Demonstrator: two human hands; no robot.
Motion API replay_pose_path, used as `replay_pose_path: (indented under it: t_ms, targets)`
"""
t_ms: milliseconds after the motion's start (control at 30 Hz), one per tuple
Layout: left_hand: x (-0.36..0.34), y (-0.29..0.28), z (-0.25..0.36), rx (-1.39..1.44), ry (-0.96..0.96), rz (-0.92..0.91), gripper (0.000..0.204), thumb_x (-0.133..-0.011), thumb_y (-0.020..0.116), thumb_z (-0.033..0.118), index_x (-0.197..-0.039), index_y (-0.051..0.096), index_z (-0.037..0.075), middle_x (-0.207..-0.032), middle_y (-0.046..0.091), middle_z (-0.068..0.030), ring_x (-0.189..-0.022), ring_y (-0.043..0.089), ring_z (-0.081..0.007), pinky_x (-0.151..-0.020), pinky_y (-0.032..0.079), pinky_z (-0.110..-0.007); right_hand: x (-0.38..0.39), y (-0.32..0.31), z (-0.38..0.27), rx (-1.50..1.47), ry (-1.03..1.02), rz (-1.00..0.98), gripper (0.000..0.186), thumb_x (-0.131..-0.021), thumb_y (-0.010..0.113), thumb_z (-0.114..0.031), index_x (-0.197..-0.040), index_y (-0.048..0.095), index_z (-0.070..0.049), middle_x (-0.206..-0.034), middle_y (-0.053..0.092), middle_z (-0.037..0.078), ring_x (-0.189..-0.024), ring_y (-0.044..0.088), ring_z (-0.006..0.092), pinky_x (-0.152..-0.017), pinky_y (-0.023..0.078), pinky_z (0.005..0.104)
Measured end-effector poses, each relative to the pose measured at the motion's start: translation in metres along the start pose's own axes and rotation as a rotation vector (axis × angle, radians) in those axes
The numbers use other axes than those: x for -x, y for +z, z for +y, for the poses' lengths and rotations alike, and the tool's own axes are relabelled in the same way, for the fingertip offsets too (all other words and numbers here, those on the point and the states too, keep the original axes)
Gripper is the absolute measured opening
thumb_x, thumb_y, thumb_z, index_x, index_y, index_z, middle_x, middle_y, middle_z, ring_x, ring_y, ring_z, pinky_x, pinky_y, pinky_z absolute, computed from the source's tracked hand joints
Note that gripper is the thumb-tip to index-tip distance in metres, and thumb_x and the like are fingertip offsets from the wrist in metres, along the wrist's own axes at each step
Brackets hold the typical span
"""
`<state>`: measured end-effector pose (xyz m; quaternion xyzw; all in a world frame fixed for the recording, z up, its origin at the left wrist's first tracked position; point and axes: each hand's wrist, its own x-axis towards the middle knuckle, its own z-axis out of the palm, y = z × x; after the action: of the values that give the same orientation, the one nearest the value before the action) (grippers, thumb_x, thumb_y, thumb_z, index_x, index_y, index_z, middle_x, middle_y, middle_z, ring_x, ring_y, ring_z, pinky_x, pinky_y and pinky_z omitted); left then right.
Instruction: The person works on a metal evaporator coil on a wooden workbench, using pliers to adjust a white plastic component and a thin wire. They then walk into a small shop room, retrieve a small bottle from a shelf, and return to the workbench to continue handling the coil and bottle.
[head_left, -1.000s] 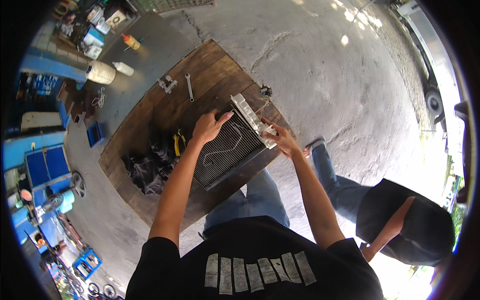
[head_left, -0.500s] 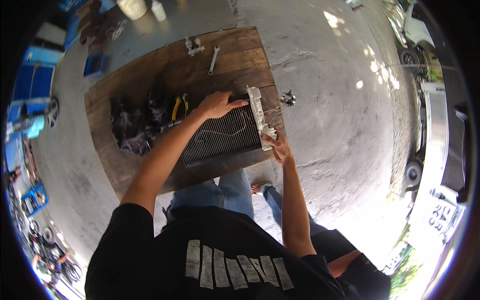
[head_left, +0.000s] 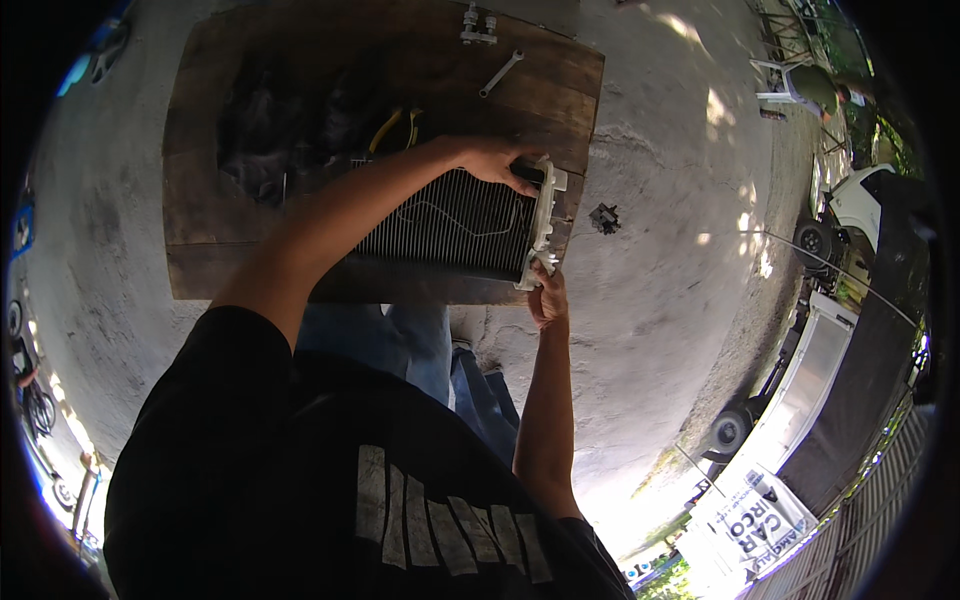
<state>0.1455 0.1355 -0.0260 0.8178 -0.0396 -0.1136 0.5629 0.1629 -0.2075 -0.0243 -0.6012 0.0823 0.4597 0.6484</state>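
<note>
A finned car cooling core (head_left: pixel 450 222) lies on a wooden table, with a thin wire loop across its fins. Along its right end runs a white plastic end piece (head_left: pixel 545 212). My left hand (head_left: pixel 495 160) reaches across the core and grips its far right corner by the white piece, thumb on the near side; some fingertips are hidden. At the near end of the white piece, my right hand (head_left: pixel 547 298) closes round it, thumb on top.
The wooden table (head_left: pixel 210 215) carries yellow-handled pliers (head_left: pixel 385 130), a combination wrench (head_left: pixel 502 74), metal fittings (head_left: pixel 477 25) and a dark plastic bundle (head_left: pixel 265 135). A small dark part (head_left: pixel 605 218) shows beyond the right edge. Parked vehicles stand far right.
My view has turned and shifted. The left hand has slid right, closer to the white piece's far end. My right hand keeps its hold at the near end.
</note>
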Motion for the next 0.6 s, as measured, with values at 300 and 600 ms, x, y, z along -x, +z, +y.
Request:
replay_pose_path:
  t_ms: [300, 600]
  targets:
    - [-0.005, -0.003, -0.004, 0.051, -0.101, -0.081, 0.102, -0.084, 0.075, 0.069, -0.155, 0.045, 0.004, -0.145, 0.059, -0.0258, -0.135, 0.057, -0.0396, -0.112, 0.047, -0.044, -0.001, -0.003, 0.007, -0.197, 0.040, -0.047, 0.061, -0.087, 0.087, -0.019, -0.138, 0.058, -0.002, -0.133, 0.067, 0.006, -0.123, 0.063, 0.0222, -0.110, 0.050, 0.0393]
    - [-0.005, -0.004, -0.001, 0.066, -0.134, -0.080, 0.105, -0.081, 0.076, 0.071, -0.156, 0.044, 0.004, -0.148, 0.056, -0.0258, -0.137, 0.055, -0.0408, -0.112, 0.047, -0.045, 0.005, 0.008, 0.012, -0.304, -0.035, -0.001, 0.061, -0.085, 0.088, -0.020, -0.137, 0.059, -0.003, -0.127, 0.069, 0.003, -0.117, 0.065, 0.0201, -0.106, 0.050, 0.0362]
